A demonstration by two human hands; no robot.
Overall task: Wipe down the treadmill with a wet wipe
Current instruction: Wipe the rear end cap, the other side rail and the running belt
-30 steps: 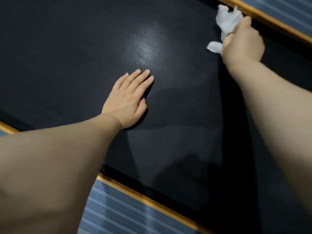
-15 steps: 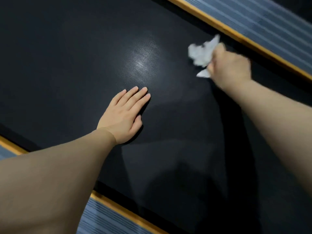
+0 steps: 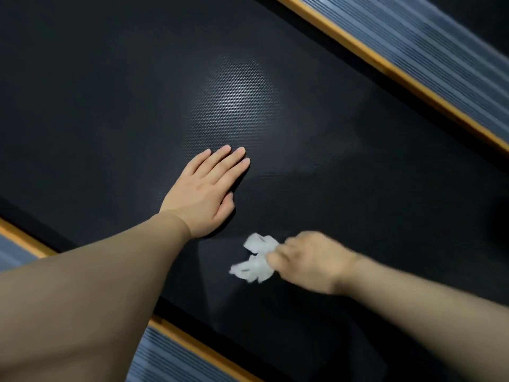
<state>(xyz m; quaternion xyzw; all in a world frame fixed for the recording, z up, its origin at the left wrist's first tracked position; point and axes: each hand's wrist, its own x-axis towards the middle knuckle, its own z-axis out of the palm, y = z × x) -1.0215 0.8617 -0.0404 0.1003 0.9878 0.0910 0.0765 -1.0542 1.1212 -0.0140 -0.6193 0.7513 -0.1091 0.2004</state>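
1. Fingers (image 3: 278, 257) of the right hand (image 3: 311, 260) curl around a crumpled white wet wipe (image 3: 254, 259), blurred, on the black treadmill belt (image 3: 110, 92).
2. The left hand (image 3: 205, 193) lies flat just beside it, fingers straight, holding nothing.
3. Orange-edged grey ribbed side rails (image 3: 429, 42) flank the belt.
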